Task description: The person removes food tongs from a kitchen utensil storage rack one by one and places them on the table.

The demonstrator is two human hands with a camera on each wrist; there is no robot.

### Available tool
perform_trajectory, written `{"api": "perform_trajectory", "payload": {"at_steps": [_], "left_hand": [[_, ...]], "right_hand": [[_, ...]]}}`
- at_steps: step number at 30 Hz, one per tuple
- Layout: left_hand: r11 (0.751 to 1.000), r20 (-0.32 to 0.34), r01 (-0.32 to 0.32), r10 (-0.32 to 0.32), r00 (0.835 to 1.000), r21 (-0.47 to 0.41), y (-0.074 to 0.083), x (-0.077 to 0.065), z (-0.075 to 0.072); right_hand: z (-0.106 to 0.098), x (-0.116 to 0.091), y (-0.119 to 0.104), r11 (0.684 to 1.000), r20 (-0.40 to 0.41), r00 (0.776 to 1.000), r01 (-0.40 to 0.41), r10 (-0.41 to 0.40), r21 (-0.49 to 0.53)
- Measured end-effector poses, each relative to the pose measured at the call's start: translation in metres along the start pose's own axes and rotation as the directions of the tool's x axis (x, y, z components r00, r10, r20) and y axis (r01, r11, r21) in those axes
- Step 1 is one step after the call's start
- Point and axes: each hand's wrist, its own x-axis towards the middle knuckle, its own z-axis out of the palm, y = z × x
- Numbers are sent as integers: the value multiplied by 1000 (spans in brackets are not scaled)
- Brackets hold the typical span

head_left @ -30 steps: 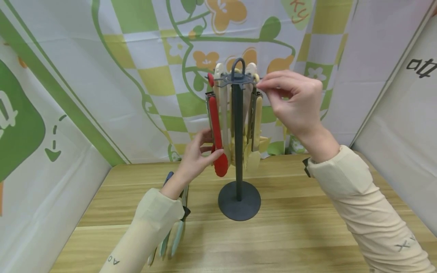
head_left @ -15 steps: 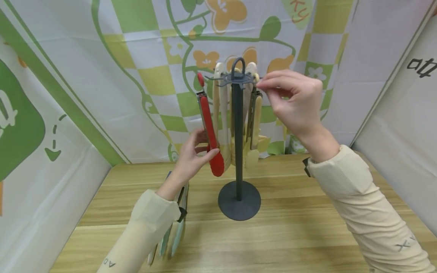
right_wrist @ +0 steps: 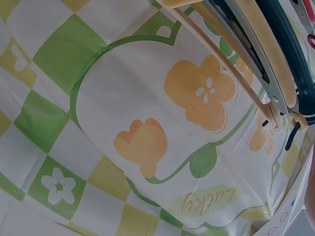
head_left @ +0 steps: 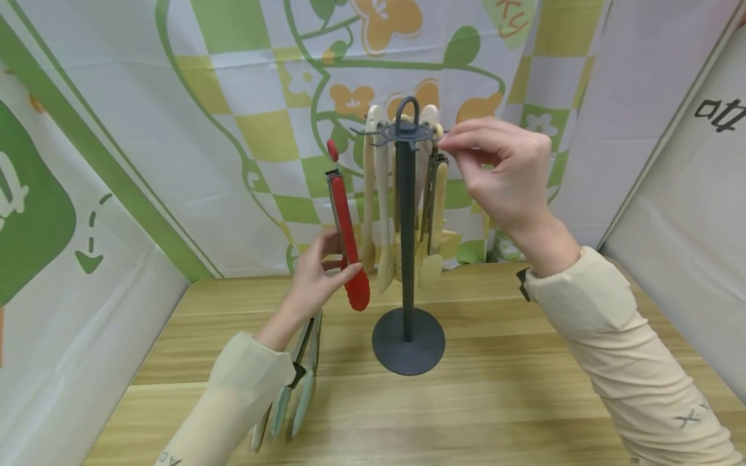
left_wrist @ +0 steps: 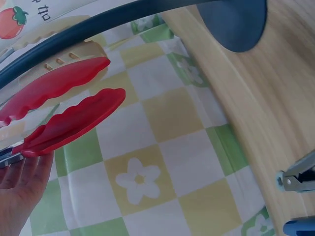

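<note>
Red-tipped tongs are gripped low near their head by my left hand, left of a dark utensil rack. They hang apart from the rack's hooks, pull ring up. In the left wrist view, the red scalloped tips stand parted above my fingers. At the rack's top right, my right hand pinches the end of a hook beside the ring of yellow tongs. Cream and yellow utensils hang from other hooks. The right wrist view shows the yellow tongs hanging by the rack's pole.
On the wooden table, tongs with mint tips lie at the left, partly under my left forearm. The rack's round base stands mid-table. A patterned cloth hangs behind, with pale side walls left and right.
The red tongs have come off the rack's left hook and moved left and slightly down with my left hand. My right hand stays at the rack's top.
</note>
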Motion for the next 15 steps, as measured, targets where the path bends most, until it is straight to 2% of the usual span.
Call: {"api": "perform_trajectory", "payload": {"at_steps": [15], "left_hand": [[997, -29, 42, -40, 999, 60, -8, -14, -11]], "right_hand": [[0, 0, -1, 1000, -3, 1000, 9, -9, -10]]}}
